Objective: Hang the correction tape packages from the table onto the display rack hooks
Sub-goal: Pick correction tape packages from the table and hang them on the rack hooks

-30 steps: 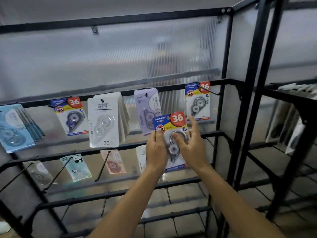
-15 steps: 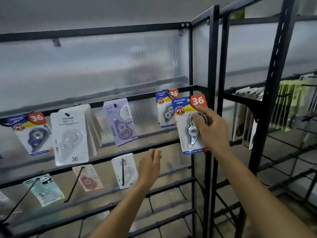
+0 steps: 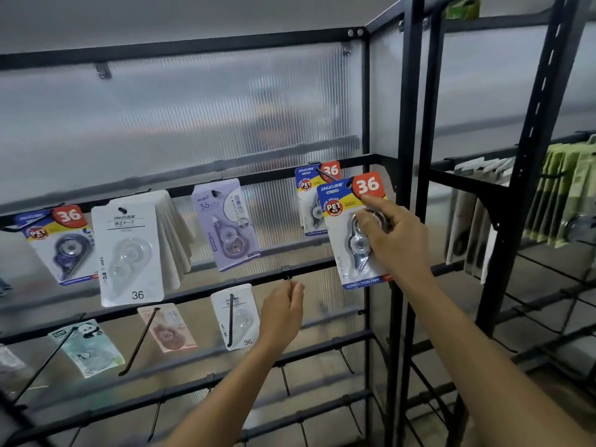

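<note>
Far left on the upper rail hangs a blue-and-yellow correction tape package (image 3: 61, 245), and beside it a stack of white packages (image 3: 129, 253) marked 36. On the rail below them sit a panda-print package (image 3: 85, 346) and a pinkish one (image 3: 167, 327), with a bare hook (image 3: 138, 341) jutting out between them. Further along hangs a lavender package (image 3: 225, 225), and under it a small white package (image 3: 237, 317).

My left hand (image 3: 282, 312) hovers just in front of the middle rail, fingers loosely curled and holding nothing. Up and to the right, my right hand (image 3: 392, 235) grips the blue-and-yellow package I am hanging (image 3: 351, 233), thumb and fingers pinched over its clear blister, index finger stretched up toward the red 36 tab. It overlaps an identical hung package (image 3: 309, 201) on the top-rail hook (image 3: 324, 174), at the rack's right post (image 3: 404, 188).

I judge I am mid-hanging: the card's hole seems not yet over the hook. Next I need to line the hole up with the hook's tip and slide the card back along it, keeping it level so it doesn't snag its neighbour.
</note>
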